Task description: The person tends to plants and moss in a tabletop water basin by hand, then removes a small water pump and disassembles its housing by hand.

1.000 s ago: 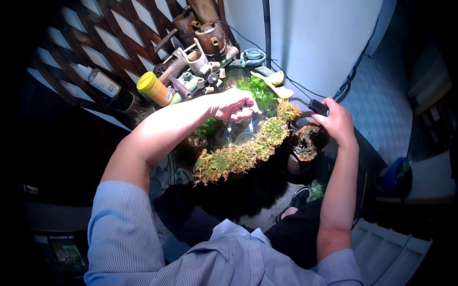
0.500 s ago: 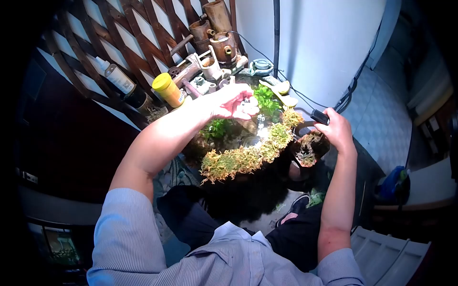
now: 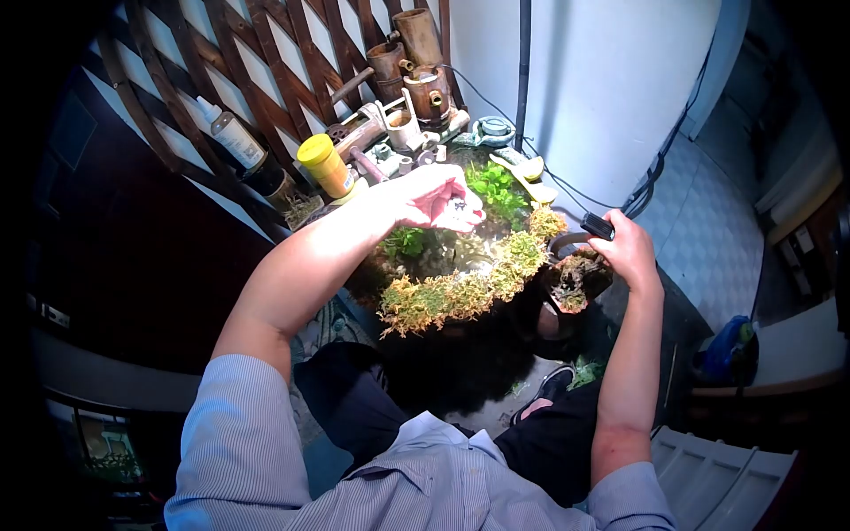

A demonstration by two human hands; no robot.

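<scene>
Over the water of a small moss-edged pond, my left hand (image 3: 440, 200) is cupped, palm partly turned up, around small dark and white bits that are too small to name. Green leafy plants (image 3: 498, 188) grow just right of it. Yellow-green moss (image 3: 443, 299) curves along the pond's near edge. My right hand (image 3: 626, 245) is closed on a black handle (image 3: 598, 227), to the right of the pond. Under that hand sits a pot with mossy material (image 3: 577, 279).
A yellow jar (image 3: 325, 165) and a pump bottle (image 3: 237, 139) stand at the back left by a wooden lattice (image 3: 263, 53). Bamboo cups (image 3: 428, 91) are behind the pond. A black cable and a dark pole run along the white wall (image 3: 584, 80).
The view has shifted, so the scene sits farther right and lower. My left hand has turned and opened somewhat from a closed grasp, showing the small bits. My right hand keeps hold of the black handle.
</scene>
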